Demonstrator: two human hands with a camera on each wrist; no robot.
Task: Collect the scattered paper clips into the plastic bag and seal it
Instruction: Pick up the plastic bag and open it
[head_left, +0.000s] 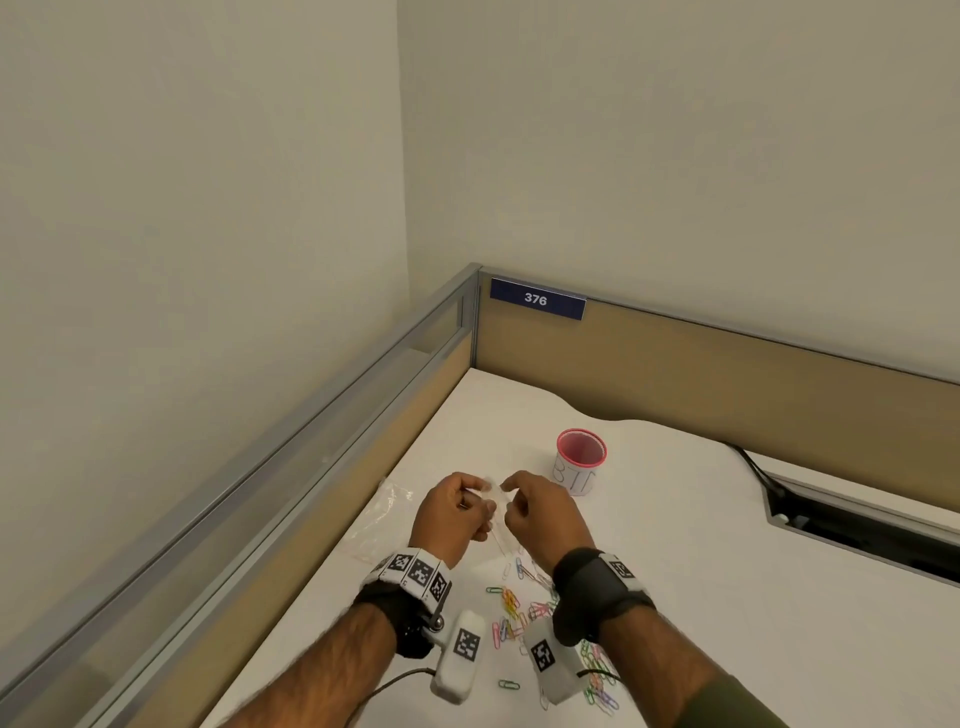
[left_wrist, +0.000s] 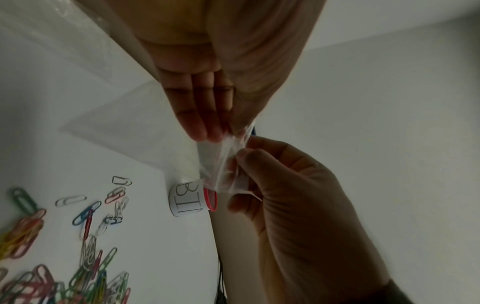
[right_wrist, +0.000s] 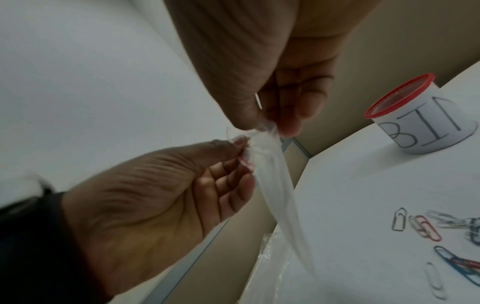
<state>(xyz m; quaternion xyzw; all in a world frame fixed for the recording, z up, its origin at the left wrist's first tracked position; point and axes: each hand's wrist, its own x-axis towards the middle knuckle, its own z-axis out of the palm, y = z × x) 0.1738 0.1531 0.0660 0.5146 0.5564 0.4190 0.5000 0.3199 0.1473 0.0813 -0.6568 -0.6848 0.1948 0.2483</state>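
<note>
A small clear plastic bag (head_left: 498, 525) hangs in the air between my two hands, above the white table (head_left: 701, 545). My left hand (head_left: 470, 501) pinches one side of the bag's top edge (left_wrist: 221, 162) and my right hand (head_left: 517, 499) pinches the other side, thumbs and fingertips close together. In the right wrist view the bag (right_wrist: 275, 185) droops as a narrow strip toward the table. I cannot tell whether its mouth is parted. Several coloured paper clips (head_left: 511, 610) lie scattered on the table under my wrists, also seen in the left wrist view (left_wrist: 88, 216).
A white cup with a red rim marked "BIN" (head_left: 581, 462) stands just beyond my right hand. More clear plastic (head_left: 387, 512) lies by the left partition (head_left: 363, 415). A cable slot (head_left: 857, 530) cuts the table at right.
</note>
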